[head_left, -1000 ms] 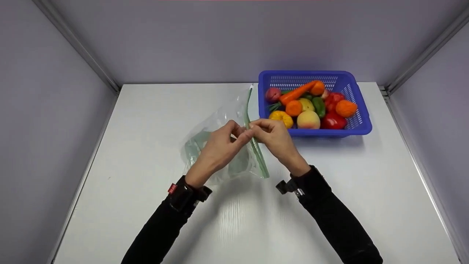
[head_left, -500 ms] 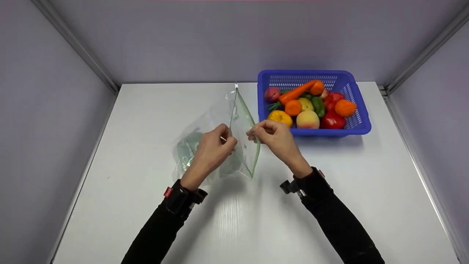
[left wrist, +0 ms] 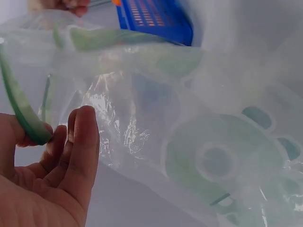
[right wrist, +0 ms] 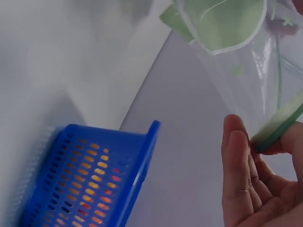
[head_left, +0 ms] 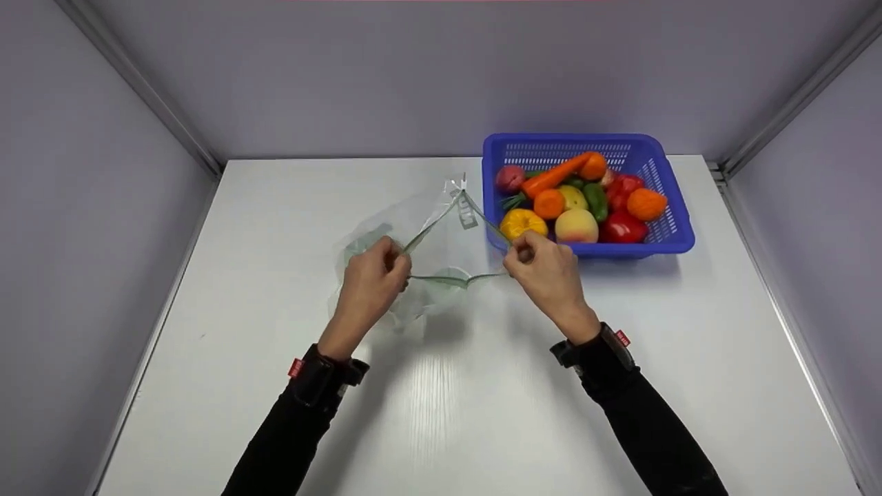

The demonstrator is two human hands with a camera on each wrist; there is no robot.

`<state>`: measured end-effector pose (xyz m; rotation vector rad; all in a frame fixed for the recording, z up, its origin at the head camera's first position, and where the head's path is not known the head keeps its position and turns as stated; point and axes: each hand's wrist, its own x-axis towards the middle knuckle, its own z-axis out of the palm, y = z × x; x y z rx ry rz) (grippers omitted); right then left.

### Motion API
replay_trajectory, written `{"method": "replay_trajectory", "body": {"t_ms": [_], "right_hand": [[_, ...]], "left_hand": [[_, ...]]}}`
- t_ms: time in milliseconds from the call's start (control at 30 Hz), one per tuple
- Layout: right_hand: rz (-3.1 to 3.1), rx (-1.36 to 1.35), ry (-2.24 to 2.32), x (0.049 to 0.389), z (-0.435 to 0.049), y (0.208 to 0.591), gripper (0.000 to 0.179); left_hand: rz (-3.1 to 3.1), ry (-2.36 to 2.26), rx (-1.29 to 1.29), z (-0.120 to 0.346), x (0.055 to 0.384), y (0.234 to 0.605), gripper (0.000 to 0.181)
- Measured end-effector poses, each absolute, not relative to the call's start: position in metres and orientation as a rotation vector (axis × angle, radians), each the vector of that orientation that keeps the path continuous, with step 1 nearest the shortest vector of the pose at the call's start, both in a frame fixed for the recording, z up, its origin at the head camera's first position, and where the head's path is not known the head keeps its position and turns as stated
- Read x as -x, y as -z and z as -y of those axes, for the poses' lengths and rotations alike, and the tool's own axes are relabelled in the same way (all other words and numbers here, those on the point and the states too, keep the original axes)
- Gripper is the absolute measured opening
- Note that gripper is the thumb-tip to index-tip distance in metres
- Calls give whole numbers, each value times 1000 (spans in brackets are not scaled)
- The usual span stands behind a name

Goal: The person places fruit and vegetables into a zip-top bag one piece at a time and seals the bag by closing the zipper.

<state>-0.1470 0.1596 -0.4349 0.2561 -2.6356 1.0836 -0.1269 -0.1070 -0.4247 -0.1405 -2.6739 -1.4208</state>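
A clear zip bag with green print and a green rim stands spread at its mouth between the two hands. My left hand pinches the left side of the rim between thumb and forefinger; in the left wrist view the green strip runs into that pinch. On the opposite side my right hand pinches the rim likewise, and the green edge shows between its thumb and finger in the right wrist view. The mouth gapes in a four-sided shape, with a white zip end at its far corner.
Just behind the right hand stands a blue basket holding a carrot, a peach, a yellow pumpkin-like piece, red peppers and other produce. Grey panels enclose the white table at the back and sides.
Both hands have moved apart, the left one to the left and the right one to the right. The bag's rim has gone from closed together to spread wide between them.
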Motion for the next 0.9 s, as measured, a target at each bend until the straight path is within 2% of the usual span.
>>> {"method": "replay_trajectory", "body": {"t_ms": [133,333,567,767,900], "right_hand": [[2682,-246,-1055,145,-162,444,17],[2718,-386,-1124,142,-155,455,11],[2679,-397,-1153,144,-161,462,16],[2661,-323,-1155,146,-181,466,13],[2663,-373,-1266,147,-184,469,15]], "left_hand": [[2651,1402,247,103,121,425,15],[2667,1388,393,93,113,434,13],[2598,1276,333,101,118,446,22],[2549,1311,306,108,120,450,22],[2507,1384,351,102,118,453,20]]}}
